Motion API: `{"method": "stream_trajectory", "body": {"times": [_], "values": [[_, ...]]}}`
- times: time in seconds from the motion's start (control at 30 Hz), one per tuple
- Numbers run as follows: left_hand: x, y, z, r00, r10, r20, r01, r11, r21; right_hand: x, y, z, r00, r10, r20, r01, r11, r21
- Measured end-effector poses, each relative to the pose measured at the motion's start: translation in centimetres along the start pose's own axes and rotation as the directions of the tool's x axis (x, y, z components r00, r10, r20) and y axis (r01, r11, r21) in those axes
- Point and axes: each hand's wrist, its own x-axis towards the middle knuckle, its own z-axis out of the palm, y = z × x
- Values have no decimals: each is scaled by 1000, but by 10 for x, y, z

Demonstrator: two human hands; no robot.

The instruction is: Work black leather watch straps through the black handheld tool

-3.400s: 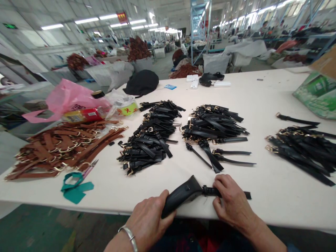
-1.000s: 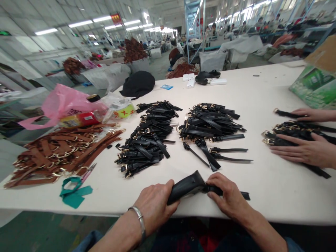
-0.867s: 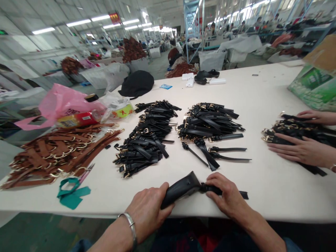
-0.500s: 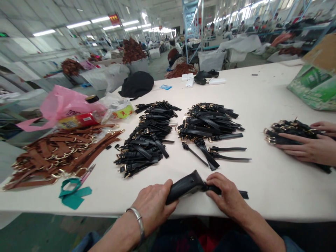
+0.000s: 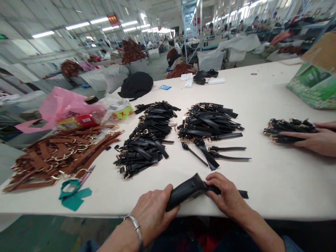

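Both of our hands rest at the near edge of the white table (image 5: 275, 182). Our left hand (image 5: 153, 213), a silver bangle (image 5: 135, 229) at its wrist, is clenched around the black leather piece (image 5: 185, 190), which juts up and away from its fingers. Our right hand (image 5: 227, 199) presses flat on the narrow black strap (image 5: 243, 193) that runs out of that piece, the strap's end showing just past its fingers; whether it grips the strap we cannot tell. Beyond our right hand lie loose straps and a heap of black straps (image 5: 210, 120), with a second heap (image 5: 148, 138) beyond our left. Far off to the right, another person's hand (image 5: 313, 141) covers a small bundle (image 5: 287, 127).
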Motion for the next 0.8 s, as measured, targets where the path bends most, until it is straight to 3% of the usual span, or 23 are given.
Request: {"method": "stream_trajectory", "body": {"times": [0.17, 0.33, 0.43, 0.63, 0.8], "values": [[12, 3, 3, 999, -12, -44, 10, 999, -51, 0, 0, -1, 1000, -2, -24, 2, 1000, -5], [0, -13, 5, 998, -63, -19, 62, 998, -22, -1, 1, 2, 999, -1, -41, 0, 1000, -16], [-4, -12, 4, 998, -58, -3, 58, 998, -9, -2, 2, 2, 999, 2, -32, -3, 1000, -17], [14, 1, 6, 998, -31, -61, 29, 999, -33, -2, 1, 2, 999, -4, -46, 3, 1000, -22], [16, -10, 6, 994, -79, -72, 80, 997, 18, 1, -8, 6, 996, 39, -78, -44, 996, -71]]}}
